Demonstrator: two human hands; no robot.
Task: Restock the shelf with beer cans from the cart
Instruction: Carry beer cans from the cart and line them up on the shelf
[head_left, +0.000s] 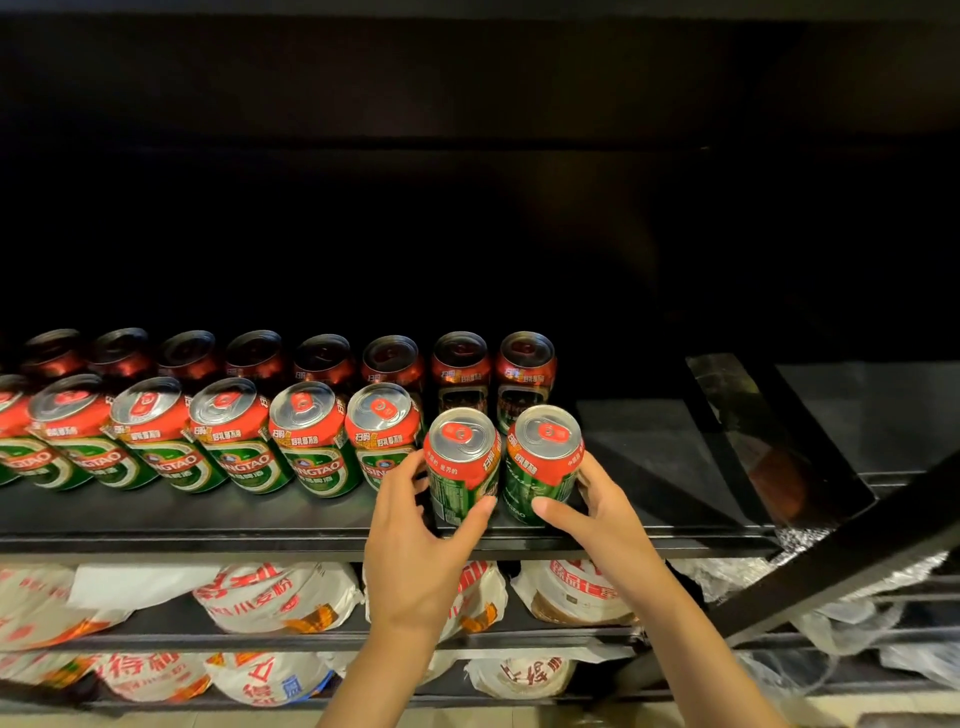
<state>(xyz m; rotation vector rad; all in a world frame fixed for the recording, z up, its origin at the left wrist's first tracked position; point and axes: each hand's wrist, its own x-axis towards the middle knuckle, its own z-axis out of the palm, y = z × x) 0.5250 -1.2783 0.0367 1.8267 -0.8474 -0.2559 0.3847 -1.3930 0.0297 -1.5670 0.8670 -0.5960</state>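
Two green-and-red beer cans stand side by side at the front of the dark shelf (649, 457). My left hand (421, 540) grips the left can (460, 457), fingers behind it and thumb across its front. Around the right can (545, 457) curls my right hand (597, 504), thumb on the can's lower front. Both cans sit at the right end of the front row of cans (228, 441). A back row of darker cans (395, 364) stands behind in shadow.
To the right of the held cans the shelf board is bare up to a slanted black metal bar (831, 561). On the lower shelves lie white bags with red print (275, 597) and clear plastic-wrapped goods (831, 613). The cart is out of view.
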